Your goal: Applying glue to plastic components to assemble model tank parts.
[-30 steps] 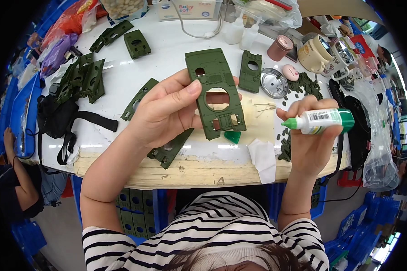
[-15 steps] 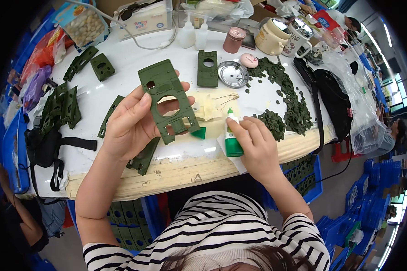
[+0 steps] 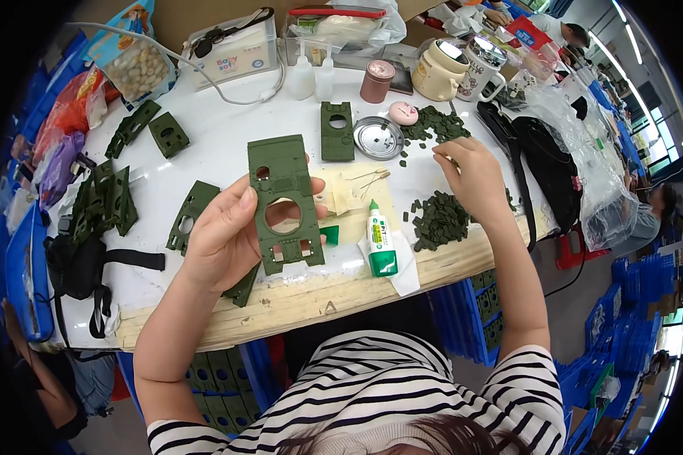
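My left hand [image 3: 224,231] grips a dark green plastic model plate [image 3: 284,178] by its left edge, held up over the table. The plate has a large round hole, a smaller one above it and square cutouts at its lower end. My right hand [image 3: 474,182] is above the pile of small dark green plastic pieces [image 3: 442,220], its fingers bent together; what they pinch, if anything, is too small to make out. Between the hands, a white and green glue bottle [image 3: 382,246] lies on a white paper, its green tip pointing away from me.
Beyond the glue are thin sticks [image 3: 368,180] and a round metal dish [image 3: 378,138]. Another green plate [image 3: 337,130] lies behind, with more green parts [image 3: 102,189] at left. Squeeze bottles [image 3: 303,76], a pink tin [image 3: 377,81] and mugs [image 3: 439,70] stand along the back.
My right hand has let go of the glue bottle, which now lies on the paper, and moved right and away over the small pieces. My left hand has brought the plate slightly nearer and turned it more upright.
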`<state>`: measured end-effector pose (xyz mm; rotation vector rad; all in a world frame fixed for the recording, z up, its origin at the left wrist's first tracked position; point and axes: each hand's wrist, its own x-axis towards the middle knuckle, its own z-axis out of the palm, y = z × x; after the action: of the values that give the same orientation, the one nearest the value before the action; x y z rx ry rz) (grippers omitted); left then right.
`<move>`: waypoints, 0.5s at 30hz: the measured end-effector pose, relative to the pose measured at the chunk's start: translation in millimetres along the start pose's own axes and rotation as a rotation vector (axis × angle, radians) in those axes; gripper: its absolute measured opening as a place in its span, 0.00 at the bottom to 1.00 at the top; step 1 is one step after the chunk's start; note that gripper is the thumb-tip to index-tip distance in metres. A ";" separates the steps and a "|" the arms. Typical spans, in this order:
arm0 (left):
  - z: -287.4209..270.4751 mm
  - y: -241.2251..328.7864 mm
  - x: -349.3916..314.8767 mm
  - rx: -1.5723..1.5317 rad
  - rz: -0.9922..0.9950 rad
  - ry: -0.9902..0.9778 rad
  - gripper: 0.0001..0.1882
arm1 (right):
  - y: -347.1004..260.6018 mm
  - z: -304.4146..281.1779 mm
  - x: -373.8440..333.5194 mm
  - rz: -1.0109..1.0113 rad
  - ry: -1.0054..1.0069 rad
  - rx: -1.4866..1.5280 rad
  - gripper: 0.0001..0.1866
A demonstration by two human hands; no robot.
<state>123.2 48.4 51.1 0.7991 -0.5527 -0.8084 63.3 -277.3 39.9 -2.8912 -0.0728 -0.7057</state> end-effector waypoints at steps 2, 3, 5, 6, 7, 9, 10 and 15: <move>-3.3 -0.3 -1.5 -0.026 -0.020 -0.026 0.34 | 6.1 9.3 12.4 -0.021 -0.100 -0.094 0.05; -3.3 -0.8 -2.7 -0.048 -0.036 -0.032 0.33 | 6.6 10.8 17.1 -0.020 -0.156 -0.120 0.06; -6.3 1.0 -4.7 -0.105 -0.053 -0.078 0.27 | 12.1 26.3 25.9 -0.099 -0.235 -0.231 0.05; -6.4 1.7 -4.7 -0.101 -0.071 -0.079 0.27 | 16.1 29.2 27.0 -0.120 -0.249 -0.255 0.04; -8.5 2.5 -5.2 -0.129 -0.098 -0.070 0.27 | 18.8 31.7 27.4 -0.139 -0.263 -0.276 0.04; -6.3 5.7 -6.6 -0.125 -0.145 -0.024 0.27 | 24.0 34.7 28.7 -0.169 -0.279 -0.295 0.03; -6.7 5.9 -7.7 -0.126 -0.145 -0.043 0.27 | 22.5 33.5 29.8 -0.161 -0.232 -0.258 0.03; -8.8 8.4 -7.3 -0.069 -0.165 -0.074 0.29 | -24.4 -16.2 42.0 0.133 -0.127 0.369 0.04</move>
<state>128.7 61.5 51.7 0.7601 -0.5264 -1.0067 91.1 -255.7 77.1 -2.5548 -0.0233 -0.4313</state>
